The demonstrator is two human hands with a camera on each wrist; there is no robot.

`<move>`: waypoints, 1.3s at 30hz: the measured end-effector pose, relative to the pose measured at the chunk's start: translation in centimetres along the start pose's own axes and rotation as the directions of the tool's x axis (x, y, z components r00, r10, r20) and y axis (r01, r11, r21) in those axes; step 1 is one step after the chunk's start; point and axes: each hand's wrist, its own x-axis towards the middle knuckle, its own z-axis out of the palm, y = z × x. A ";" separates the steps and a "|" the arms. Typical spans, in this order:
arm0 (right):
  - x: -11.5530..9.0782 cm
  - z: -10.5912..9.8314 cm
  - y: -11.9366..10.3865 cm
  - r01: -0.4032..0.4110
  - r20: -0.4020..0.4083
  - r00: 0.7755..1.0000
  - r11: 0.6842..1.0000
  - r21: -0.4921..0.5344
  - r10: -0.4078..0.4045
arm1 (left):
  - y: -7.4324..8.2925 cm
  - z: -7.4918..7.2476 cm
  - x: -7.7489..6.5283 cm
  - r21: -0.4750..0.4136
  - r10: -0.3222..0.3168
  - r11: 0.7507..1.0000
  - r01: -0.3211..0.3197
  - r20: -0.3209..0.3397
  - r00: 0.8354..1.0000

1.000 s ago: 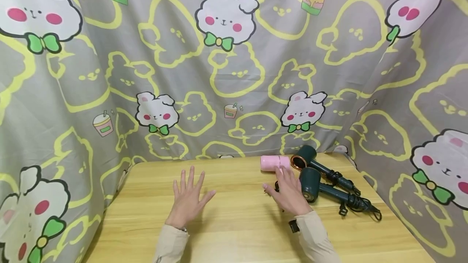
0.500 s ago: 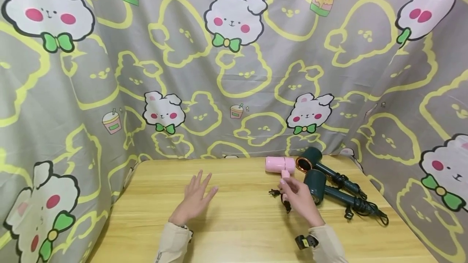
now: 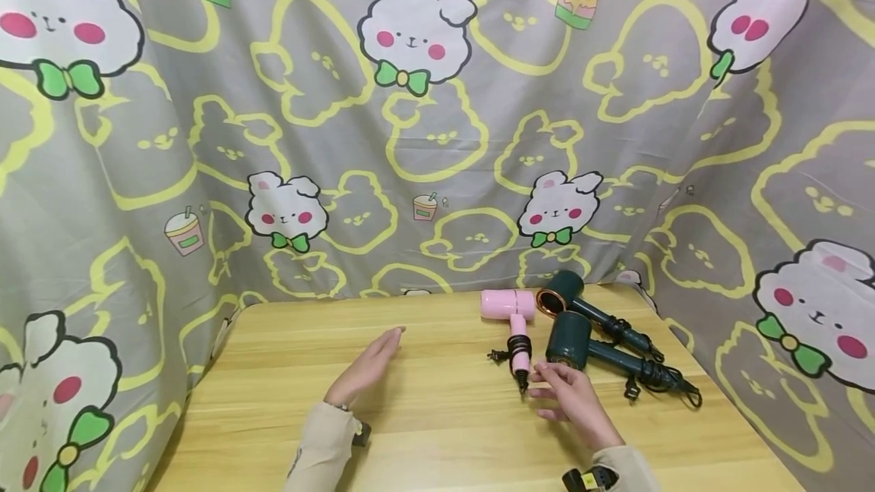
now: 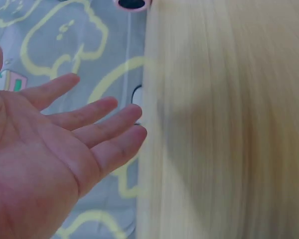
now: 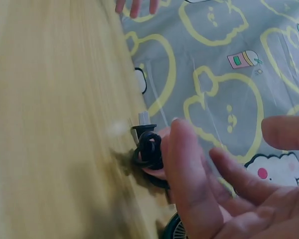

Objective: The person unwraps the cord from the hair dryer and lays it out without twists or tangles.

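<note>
A pink hair dryer (image 3: 507, 305) lies near the back of the wooden table, black cord wound round its handle. My right hand (image 3: 576, 403) hovers just right of the handle's lower end, fingers slightly bent and holding nothing. In the right wrist view that hand (image 5: 239, 199) covers much of the pink dryer, while its plug (image 5: 143, 124) and coiled cord show. To the right lie two dark green hair dryers, the nearer one (image 3: 569, 340) beside my fingertips and the other (image 3: 566, 291) behind it. My left hand (image 3: 365, 369), palm turned inward, holds nothing; its fingers (image 4: 114, 152) are spread apart.
The wooden table (image 3: 424, 416) has a patterned grey curtain (image 3: 437, 143) at its back and sides. Black cords wrap the green dryers' handles, with a plug (image 3: 632, 389) lying near the right side.
My right hand has drawn back from the pink dryer toward me, uncovering its handle and cord. My left hand has turned from palm down to palm inward.
</note>
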 end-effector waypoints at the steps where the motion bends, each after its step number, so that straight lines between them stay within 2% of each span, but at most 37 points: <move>1: -0.1 -0.1 0.1 -0.011 0.003 1.000 1.000 0.015 0.011 | 0.1 0.1 0.5 -0.040 0.003 0.999 -0.002 0.020 1.000; 4: -0.3 -0.2 0.4 -0.044 0.036 0.998 0.996 0.080 0.042 | 0.5 0.5 2.3 -0.142 -0.017 0.990 0.024 0.050 0.999; 6: -0.5 -0.1 0.7 -0.068 0.072 0.996 0.988 0.139 0.058 | 0.7 0.9 3.6 -0.191 -0.031 0.981 0.039 0.046 0.998; 10: -0.7 0.1 1.3 -0.116 0.136 0.987 0.956 0.269 0.082 | 1.1 2.2 6.2 -0.253 -0.055 0.966 0.047 -0.021 0.998; 12: -0.7 0.1 1.5 -0.131 0.174 0.982 0.938 0.322 0.078 | 1.2 2.9 7.5 -0.287 -0.076 0.956 0.061 -0.042 0.996; 15: -0.8 0.0 1.9 -0.146 0.221 0.973 0.910 0.389 0.061 | 1.5 4.1 9.1 -0.316 -0.117 0.943 0.100 -0.036 0.992; 18: -0.8 -0.2 2.2 -0.153 0.262 0.964 0.884 0.441 0.036 | 1.9 5.2 10.5 -0.361 -0.178 0.919 0.157 -0.025 0.984; 22: -0.6 -0.2 2.6 -0.168 0.314 0.949 0.843 0.510 -0.001 | 2.6 6.3 12.3 -0.428 -0.219 0.885 0.185 -0.032 0.975; 24: -0.6 -0.1 2.9 -0.183 0.324 0.946 0.814 0.551 -0.007 | 2.9 6.9 13.1 -0.448 -0.220 0.874 0.188 -0.020 0.975; 29: -0.9 0.0 3.4 -0.188 0.262 0.965 0.760 0.622 0.024 | 3.5 8.9 14.8 -0.480 -0.172 0.858 0.184 0.069 0.983; 31: -0.9 0.2 3.5 -0.177 0.244 0.970 0.755 0.631 0.024 | 3.7 9.5 15.5 -0.512 -0.152 0.841 0.174 0.084 0.985; 36: -0.5 0.7 3.5 -0.167 0.241 0.971 0.743 0.648 0.008 | 4.0 10.3 17.3 -0.602 -0.127 0.785 0.143 0.069 0.990; 39: -0.5 1.0 3.6 -0.172 0.241 0.970 0.731 0.660 0.011 | 3.9 10.7 18.0 -0.578 -0.129 0.802 0.150 0.077 0.989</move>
